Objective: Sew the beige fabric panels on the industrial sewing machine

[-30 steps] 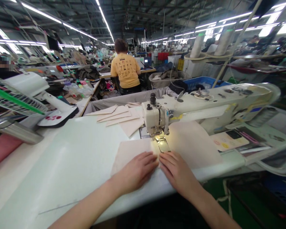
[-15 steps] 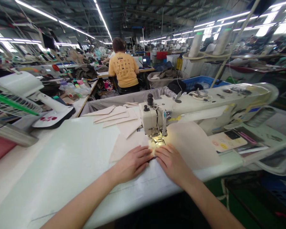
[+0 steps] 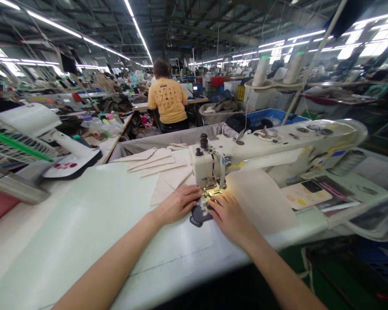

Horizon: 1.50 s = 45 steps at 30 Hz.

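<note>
And here we are, right at the business end of the sewing machine (image 3: 202,165), with 2 bare hands close in. The pale cloth (image 3: 260,193) lies on the counter (image 3: 93,215), its broad part spread right of the machine's head and under the long arm. More pale cloth (image 3: 161,189) shows on the left, beyond the fingers; whether it all makes 1 piece, the hands hide.

Look at the left hand (image 3: 179,202): fingers together, stretched flat, a grip clenched on nothing, just laid down near the foot (image 3: 216,193). The right hand (image 3: 231,215) has its fingers a little bent, tips beside that same foot, palm down over the cloth; its grip looks released too, though the thumb is out of sight. Why so flat, and 1 on each side? Likely to keep the cloth smooth and steady, leaving the middle free; the dark plate (image 3: 200,214) shows bare between them.

Now the direction! The broad part runs away from the person, far edge tucked beneath the arm, outer side curving and slanting towards the near right. Its long axis seems to go front to back, but the hand covers too much to be sure. Folded pieces (image 3: 157,160) fan out at the far left, probably parked there within reach.
</note>
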Tool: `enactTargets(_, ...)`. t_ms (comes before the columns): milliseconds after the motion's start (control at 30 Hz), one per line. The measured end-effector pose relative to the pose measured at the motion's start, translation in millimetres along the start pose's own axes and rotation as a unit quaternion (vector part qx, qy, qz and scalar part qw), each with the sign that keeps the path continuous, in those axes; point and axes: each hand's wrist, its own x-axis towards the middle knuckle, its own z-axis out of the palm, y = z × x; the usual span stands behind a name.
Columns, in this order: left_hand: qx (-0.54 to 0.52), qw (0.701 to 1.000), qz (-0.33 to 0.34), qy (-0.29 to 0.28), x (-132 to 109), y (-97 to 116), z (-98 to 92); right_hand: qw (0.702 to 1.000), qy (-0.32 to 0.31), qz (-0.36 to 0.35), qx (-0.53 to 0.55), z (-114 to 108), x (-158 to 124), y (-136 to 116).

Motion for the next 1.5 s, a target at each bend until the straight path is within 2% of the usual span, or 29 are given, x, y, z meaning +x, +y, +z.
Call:
enactTargets(333,0.012,1.000,-0.006,0.025,-4,1,7.9,1.000,0.022,-0.004,-0.008,6,-7,-1)
enactTargets(667,0.030,0.999,-0.005,0.036,-6,7,12.0,0.994,0.101,0.019,-0.043,34,-18,-9)
enactTargets(900,0.076,0.996,-0.042,0.035,-11,9,16.5,0.993,0.110,0.012,-0.037,38,-20,-6)
enactTargets(1067,0.168,0.980,-0.102,0.009,-24,23,11.7,0.990,0.136,0.013,-0.030,43,-21,-7)
enactTargets(1100,0.196,0.971,-0.138,0.004,-27,26,8.4,0.989,0.145,0.010,-0.029,45,-21,-6)
enactTargets(1167,0.228,0.936,-0.268,-0.004,-29,25,-1.4,0.985,0.168,0.001,-0.035,50,-22,-5)
enactTargets(1233,0.225,0.887,-0.403,-0.010,-28,14,-15.2,0.980,0.191,-0.012,-0.048,55,-22,0)
enactTargets(1300,0.215,0.851,-0.480,-0.014,-25,-6,-31.2,0.976,0.206,-0.042,-0.059,61,-22,7)
enactTargets(1400,0.207,0.828,-0.520,-0.019,-20,-49,-54.0,0.970,0.214,-0.092,-0.063,72,-23,20)
enactTargets(1500,0.172,0.834,-0.523,-0.050,-12,-95,-70.7,0.974,0.203,-0.082,-0.056,76,-21,25)
